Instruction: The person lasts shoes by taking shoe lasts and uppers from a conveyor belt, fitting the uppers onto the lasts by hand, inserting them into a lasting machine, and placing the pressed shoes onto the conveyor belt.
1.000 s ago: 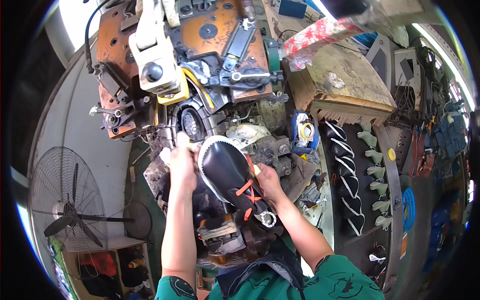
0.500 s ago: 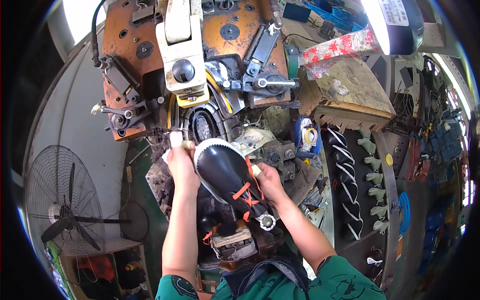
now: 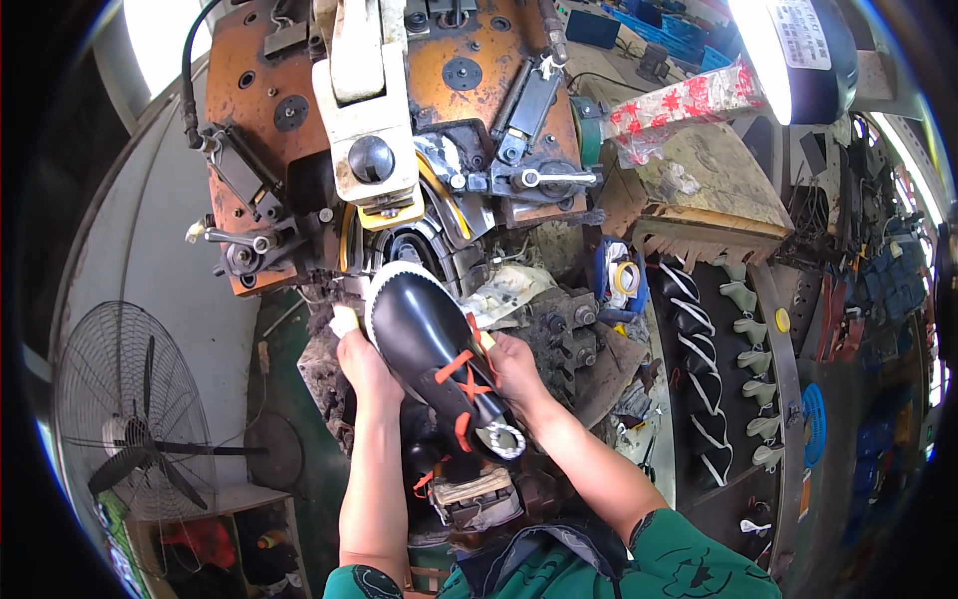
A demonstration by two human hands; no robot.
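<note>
A black shoe [image 3: 419,334] with a white toe rim and orange laces sits on a last, toe pointing into the jaws of an orange machine [image 3: 469,70]. My left hand [image 3: 361,361] grips the shoe's left side near the toe. On the opposite side my right hand [image 3: 516,364] holds it by the lacing. A white and yellow machine head [image 3: 367,150] hangs just above the toe. The shoe's heel end rests over a post with a pale block [image 3: 477,491].
A standing fan [image 3: 135,434] is at the lower left. To the right, a rack holds shoe uppers [image 3: 699,349] and pale green lasts [image 3: 756,359]. A wooden box with red patterned wrap [image 3: 689,170] and a bright lamp [image 3: 788,50] sit at the upper right.
Both hands have pushed the shoe forward and up, bringing its toe closer to the machine's jaws. The view has shifted nearer to the machine.
</note>
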